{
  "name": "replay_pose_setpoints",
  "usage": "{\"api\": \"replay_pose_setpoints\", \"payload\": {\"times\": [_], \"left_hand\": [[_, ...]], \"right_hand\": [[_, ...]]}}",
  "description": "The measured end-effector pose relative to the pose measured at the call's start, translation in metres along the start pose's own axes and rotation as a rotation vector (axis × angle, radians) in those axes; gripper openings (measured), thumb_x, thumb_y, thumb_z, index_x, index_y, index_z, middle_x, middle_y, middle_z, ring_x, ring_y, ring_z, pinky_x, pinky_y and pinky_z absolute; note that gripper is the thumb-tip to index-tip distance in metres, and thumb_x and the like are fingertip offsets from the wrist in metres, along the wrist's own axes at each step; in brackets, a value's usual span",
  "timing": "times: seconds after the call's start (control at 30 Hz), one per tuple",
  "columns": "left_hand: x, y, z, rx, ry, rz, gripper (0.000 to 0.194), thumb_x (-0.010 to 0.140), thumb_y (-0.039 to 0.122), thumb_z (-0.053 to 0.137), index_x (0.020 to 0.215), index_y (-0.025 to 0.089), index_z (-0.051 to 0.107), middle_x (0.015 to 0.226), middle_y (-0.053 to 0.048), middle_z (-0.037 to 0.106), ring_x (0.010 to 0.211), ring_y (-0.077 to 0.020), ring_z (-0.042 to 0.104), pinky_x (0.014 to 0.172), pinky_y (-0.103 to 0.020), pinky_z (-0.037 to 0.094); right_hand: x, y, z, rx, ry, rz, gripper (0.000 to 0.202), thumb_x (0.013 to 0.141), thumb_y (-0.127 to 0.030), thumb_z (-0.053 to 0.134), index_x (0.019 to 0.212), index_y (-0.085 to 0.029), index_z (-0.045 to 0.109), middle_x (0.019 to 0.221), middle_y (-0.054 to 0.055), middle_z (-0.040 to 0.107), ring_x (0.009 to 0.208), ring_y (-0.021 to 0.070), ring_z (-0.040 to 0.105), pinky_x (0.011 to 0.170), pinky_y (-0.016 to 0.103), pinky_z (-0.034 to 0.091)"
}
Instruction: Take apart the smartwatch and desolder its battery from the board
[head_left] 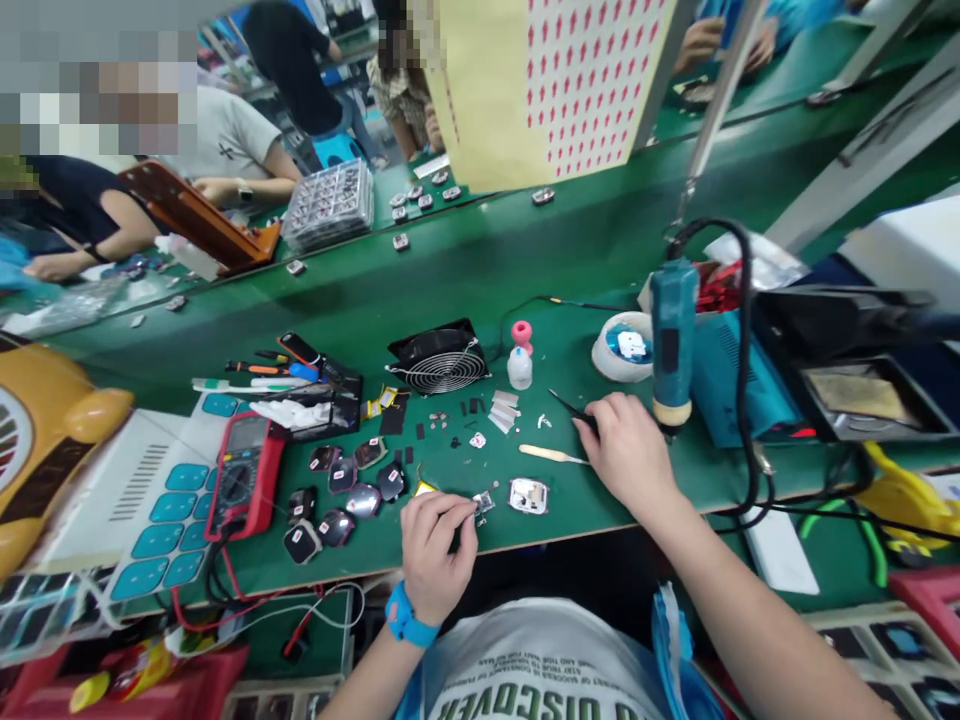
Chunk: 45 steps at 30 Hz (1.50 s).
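Observation:
My left hand (439, 550), with a blue band at the wrist, is at the front edge of the green bench. Its thumb and fingertips pinch a small electronic part (484, 503). Just right of that lies an open white watch-like case (529, 496) with its inside facing up. My right hand (630, 450) rests on the bench, fingers closed on black tweezers (570, 406) that point away to the left. A thin tool with a pale wooden handle (544, 453) lies by its fingertips. Left of my left hand sit several dark watch bodies (364, 500).
A fan (439, 358), a white bottle (519, 368) and a white round tub (622, 347) stand behind. A teal electric screwdriver (673, 335) hangs at right. A red multimeter (246, 475) lies left. Small parts and film strips (504, 410) lie mid-bench. People sit across.

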<state>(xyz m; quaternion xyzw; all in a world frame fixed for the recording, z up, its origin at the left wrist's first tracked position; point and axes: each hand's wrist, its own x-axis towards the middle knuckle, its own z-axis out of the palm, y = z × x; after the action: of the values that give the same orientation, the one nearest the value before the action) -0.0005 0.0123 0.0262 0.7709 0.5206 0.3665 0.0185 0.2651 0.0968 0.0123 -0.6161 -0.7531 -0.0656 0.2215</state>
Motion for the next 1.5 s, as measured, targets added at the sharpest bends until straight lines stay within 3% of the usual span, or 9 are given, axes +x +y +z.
{"api": "replay_pose_setpoints", "payload": {"times": [0.13,0.33,0.53,0.73,1.13,1.3,1.5], "left_hand": [[0.001,-0.001,0.001,0.005,-0.004,0.032,0.018,0.094,0.007,0.061,0.099,0.023,0.066,0.09,-0.004,0.07,0.089,-0.0211,0.062,0.083,-0.038,0.051],[-0.002,-0.002,0.003,0.006,0.034,0.019,0.014,0.096,0.008,0.061,0.097,0.021,0.067,0.09,-0.004,0.069,0.09,-0.0206,0.061,0.084,-0.037,0.051],[-0.004,-0.001,0.003,-0.02,0.046,-0.001,0.015,0.095,0.008,0.062,0.098,0.021,0.066,0.09,-0.004,0.07,0.09,-0.0208,0.061,0.084,-0.037,0.05],[-0.005,-0.001,0.004,-0.037,0.033,-0.018,0.015,0.094,0.008,0.062,0.099,0.022,0.066,0.09,-0.004,0.069,0.091,-0.0216,0.062,0.085,-0.038,0.049],[-0.011,-0.004,0.003,-0.124,0.067,-0.038,0.016,0.092,0.006,0.062,0.099,0.02,0.066,0.09,-0.003,0.071,0.091,-0.0211,0.061,0.084,-0.038,0.048],[-0.017,-0.005,0.003,-0.172,0.126,-0.06,0.014,0.091,0.008,0.061,0.098,0.02,0.066,0.09,-0.004,0.071,0.091,-0.0218,0.061,0.083,-0.038,0.049],[-0.024,-0.011,0.0,-0.278,0.197,-0.105,0.019,0.09,0.006,0.059,0.099,0.02,0.066,0.088,-0.004,0.07,0.091,-0.021,0.062,0.083,-0.038,0.051]], "right_hand": [[0.017,-0.021,-0.002,0.053,-0.077,-0.104,0.019,0.098,-0.02,0.056,0.085,-0.019,0.069,0.083,0.009,0.061,0.08,0.0246,0.047,0.068,0.037,0.033],[0.043,-0.044,0.013,0.08,-0.145,-0.233,0.012,0.093,-0.017,0.064,0.086,-0.019,0.073,0.079,0.007,0.062,0.079,0.023,0.045,0.068,0.036,0.03],[0.044,-0.043,0.015,0.042,-0.163,-0.233,0.022,0.096,-0.014,0.056,0.082,-0.016,0.072,0.078,0.01,0.061,0.079,0.0244,0.043,0.069,0.037,0.028],[0.042,-0.044,0.019,0.046,-0.164,-0.27,0.017,0.096,-0.019,0.058,0.09,-0.019,0.074,0.081,0.008,0.062,0.079,0.0236,0.044,0.071,0.035,0.031],[0.039,-0.048,0.024,-0.031,-0.045,-0.253,0.02,0.097,-0.019,0.056,0.079,-0.019,0.067,0.075,0.007,0.063,0.077,0.0236,0.049,0.073,0.034,0.036],[0.028,-0.047,0.009,-0.04,0.034,-0.283,0.023,0.102,-0.026,0.051,0.089,-0.016,0.066,0.074,0.008,0.063,0.075,0.0245,0.052,0.07,0.034,0.04],[-0.014,-0.027,-0.017,0.123,0.025,-0.329,0.029,0.105,-0.038,0.052,0.086,-0.019,0.062,0.073,0.003,0.063,0.069,0.0186,0.056,0.068,0.03,0.045]]}}
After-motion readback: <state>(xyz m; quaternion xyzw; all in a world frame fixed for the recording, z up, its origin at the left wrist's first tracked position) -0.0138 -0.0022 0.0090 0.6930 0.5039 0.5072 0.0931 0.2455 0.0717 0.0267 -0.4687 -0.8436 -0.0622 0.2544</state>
